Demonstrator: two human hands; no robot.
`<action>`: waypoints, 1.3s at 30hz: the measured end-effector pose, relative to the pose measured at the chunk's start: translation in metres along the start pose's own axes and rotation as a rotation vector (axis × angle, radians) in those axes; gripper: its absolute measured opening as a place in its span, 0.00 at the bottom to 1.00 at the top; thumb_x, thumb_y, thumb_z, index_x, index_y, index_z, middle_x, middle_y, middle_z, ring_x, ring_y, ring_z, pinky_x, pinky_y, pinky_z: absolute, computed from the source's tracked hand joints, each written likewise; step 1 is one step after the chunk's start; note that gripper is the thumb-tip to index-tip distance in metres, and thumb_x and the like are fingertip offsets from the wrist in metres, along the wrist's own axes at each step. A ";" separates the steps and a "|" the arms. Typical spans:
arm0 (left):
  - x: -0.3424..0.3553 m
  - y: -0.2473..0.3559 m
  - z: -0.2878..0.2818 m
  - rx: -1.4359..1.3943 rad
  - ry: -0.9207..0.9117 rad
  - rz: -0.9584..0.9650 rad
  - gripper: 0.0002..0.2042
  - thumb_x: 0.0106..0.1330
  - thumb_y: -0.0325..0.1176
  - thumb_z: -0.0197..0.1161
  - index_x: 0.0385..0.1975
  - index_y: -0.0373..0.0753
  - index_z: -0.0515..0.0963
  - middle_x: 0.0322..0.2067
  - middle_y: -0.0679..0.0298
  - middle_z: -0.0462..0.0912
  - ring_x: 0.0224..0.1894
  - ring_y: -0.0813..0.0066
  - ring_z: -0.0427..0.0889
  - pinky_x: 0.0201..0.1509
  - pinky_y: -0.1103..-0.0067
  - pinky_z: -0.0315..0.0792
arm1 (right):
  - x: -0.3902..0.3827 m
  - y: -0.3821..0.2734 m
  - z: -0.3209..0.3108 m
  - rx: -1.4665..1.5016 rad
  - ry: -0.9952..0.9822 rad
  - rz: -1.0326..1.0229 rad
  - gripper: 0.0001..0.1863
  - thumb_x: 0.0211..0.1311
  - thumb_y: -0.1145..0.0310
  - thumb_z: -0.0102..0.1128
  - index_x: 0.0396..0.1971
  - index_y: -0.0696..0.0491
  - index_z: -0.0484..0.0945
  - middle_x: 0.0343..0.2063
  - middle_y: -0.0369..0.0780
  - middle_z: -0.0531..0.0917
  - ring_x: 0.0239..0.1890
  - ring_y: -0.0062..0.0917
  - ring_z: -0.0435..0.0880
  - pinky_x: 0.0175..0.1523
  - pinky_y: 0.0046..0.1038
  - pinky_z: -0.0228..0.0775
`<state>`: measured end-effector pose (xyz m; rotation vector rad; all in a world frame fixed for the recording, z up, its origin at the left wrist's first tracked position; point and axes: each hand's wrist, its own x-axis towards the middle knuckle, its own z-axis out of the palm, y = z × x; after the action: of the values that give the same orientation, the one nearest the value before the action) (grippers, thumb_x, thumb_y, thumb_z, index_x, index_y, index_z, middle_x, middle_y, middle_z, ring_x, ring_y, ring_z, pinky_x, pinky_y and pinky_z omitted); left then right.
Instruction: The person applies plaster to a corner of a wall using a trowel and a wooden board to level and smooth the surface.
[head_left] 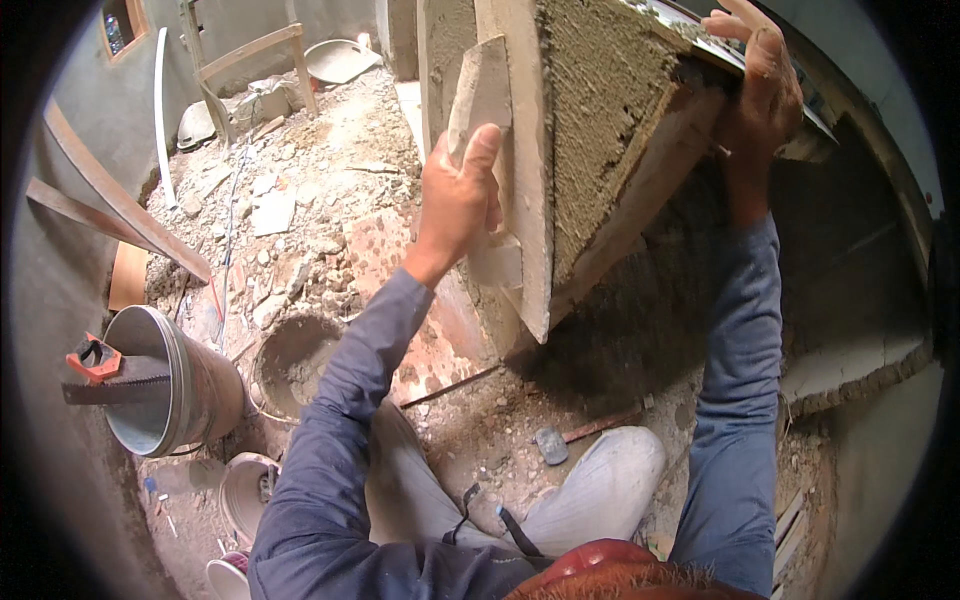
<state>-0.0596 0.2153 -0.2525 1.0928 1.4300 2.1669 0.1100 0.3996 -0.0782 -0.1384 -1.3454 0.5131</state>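
My left hand is closed round the handle of a long, mortar-smeared plastering float. The float stands nearly upright, its long face towards a block coated in rough, wet-looking grey mortar. At the upper right, my right hand rests by the block's upper corner, fingers stretched out and apart. A board runs along the block's lower edge, beneath that hand. Whether the right palm presses on the corner is hard to see.
A bucket holding an orange-handled saw stands at the left, beside a mortar-crusted basin. A hammer lies between my legs. Rubble covers the floor; planks lean on the left wall.
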 end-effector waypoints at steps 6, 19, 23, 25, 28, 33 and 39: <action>-0.073 -0.018 0.015 0.055 0.012 0.075 0.26 0.73 0.52 0.62 0.52 0.32 0.72 0.35 0.64 0.79 0.37 0.80 0.77 0.40 0.80 0.75 | -0.024 -0.031 0.010 -0.266 -0.174 -0.445 0.23 0.78 0.58 0.41 0.47 0.57 0.84 0.32 0.41 0.86 0.39 0.29 0.84 0.50 0.32 0.72; 0.040 0.045 0.006 0.138 0.100 0.095 0.28 0.70 0.65 0.56 0.29 0.41 0.70 0.11 0.71 0.69 0.09 0.81 0.70 0.11 0.80 0.65 | -0.023 -0.036 0.009 -0.319 -0.147 -0.404 0.21 0.78 0.60 0.41 0.47 0.55 0.83 0.30 0.39 0.87 0.35 0.27 0.84 0.47 0.29 0.73; 0.088 0.038 -0.005 0.100 0.125 0.074 0.28 0.69 0.65 0.59 0.31 0.41 0.72 0.13 0.69 0.70 0.11 0.80 0.71 0.12 0.79 0.66 | -0.024 -0.030 0.007 -0.334 -0.143 -0.420 0.21 0.79 0.59 0.42 0.49 0.55 0.82 0.29 0.38 0.86 0.33 0.26 0.84 0.45 0.29 0.74; 0.110 0.037 -0.011 0.068 0.135 0.066 0.27 0.69 0.64 0.60 0.32 0.40 0.72 0.15 0.69 0.70 0.12 0.79 0.71 0.14 0.79 0.68 | -0.023 -0.028 0.007 -0.280 -0.139 -0.404 0.21 0.79 0.59 0.42 0.49 0.56 0.82 0.28 0.39 0.86 0.32 0.25 0.84 0.44 0.28 0.74; 0.143 0.034 -0.023 0.050 0.120 -0.002 0.27 0.68 0.64 0.62 0.34 0.41 0.72 0.18 0.69 0.69 0.15 0.79 0.72 0.16 0.78 0.69 | -0.021 -0.026 0.010 -0.217 -0.131 -0.400 0.21 0.79 0.59 0.42 0.49 0.56 0.82 0.27 0.39 0.86 0.31 0.25 0.84 0.42 0.28 0.74; 0.183 0.022 -0.045 0.031 0.136 -0.050 0.28 0.66 0.65 0.63 0.35 0.41 0.70 0.19 0.69 0.68 0.16 0.79 0.72 0.17 0.78 0.70 | -0.022 -0.024 0.011 -0.268 -0.128 -0.456 0.21 0.79 0.58 0.42 0.50 0.57 0.82 0.27 0.39 0.86 0.32 0.25 0.84 0.42 0.28 0.74; 0.213 0.001 -0.065 0.021 0.135 -0.170 0.29 0.66 0.66 0.63 0.37 0.41 0.69 0.21 0.70 0.67 0.18 0.81 0.70 0.19 0.81 0.69 | -0.022 -0.015 0.017 -0.181 -0.061 -0.391 0.23 0.79 0.58 0.42 0.48 0.59 0.84 0.30 0.40 0.86 0.35 0.27 0.84 0.44 0.30 0.74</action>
<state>-0.2474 0.3071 -0.1759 0.8127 1.5461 2.1426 0.0954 0.3736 -0.0887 -0.0056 -1.4345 0.0659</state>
